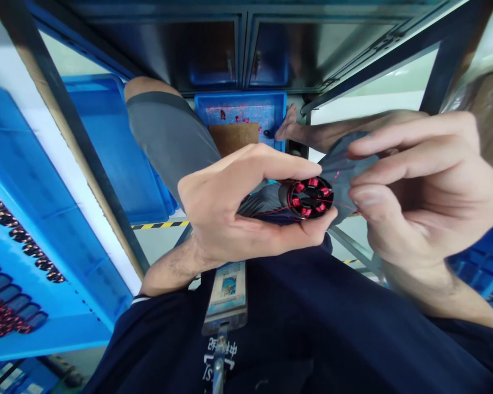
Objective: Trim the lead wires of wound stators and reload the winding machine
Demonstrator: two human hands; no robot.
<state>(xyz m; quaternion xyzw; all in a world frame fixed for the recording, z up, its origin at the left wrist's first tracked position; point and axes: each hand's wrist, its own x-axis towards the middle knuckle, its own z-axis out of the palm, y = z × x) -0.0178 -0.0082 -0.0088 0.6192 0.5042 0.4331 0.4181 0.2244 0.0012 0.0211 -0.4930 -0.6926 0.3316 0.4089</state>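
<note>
My left hand (246, 205) is curled around a small round motor stator (310, 197) with red copper windings, gripping it between thumb and fingers in front of my lap. My right hand (411, 186) is just to the right of the stator, fingers pressed together in a pinch on a thin red wire (345, 207) that runs from the windings. Both hands sit above my dark blue shirt and grey shorts.
A blue tray (45, 230) at the left holds rows of several wound stators. A blue bin (240, 112) with red bits and a brown card lies on the floor by my feet. Metal frame legs (78, 142) and a badge (228, 290) are close by.
</note>
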